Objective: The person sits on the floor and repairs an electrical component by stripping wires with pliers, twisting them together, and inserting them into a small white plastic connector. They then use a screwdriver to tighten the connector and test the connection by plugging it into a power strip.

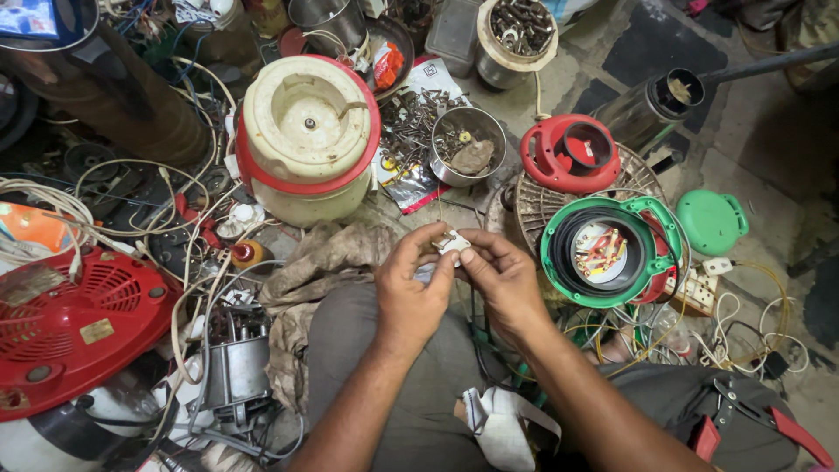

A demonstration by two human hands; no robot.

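My left hand (pixel 409 284) and my right hand (pixel 500 278) meet in the middle of the head view, above my lap. Together they pinch a small white plastic part (pixel 451 244) with bits of metal on it. The fingertips of both hands close around it, so most of the part is hidden. A dirty rag (pixel 323 258) lies just left of my left hand on my knee.
A cream and red appliance base (pixel 306 131) stands behind the hands. A steel bowl of screws (pixel 468 145), a red cover (pixel 568 153), a green-rimmed housing with wires (pixel 603 252), a green lid (pixel 712 220), a red fan cover (pixel 74 323), a motor (pixel 232 367) and tangled cables lie around.
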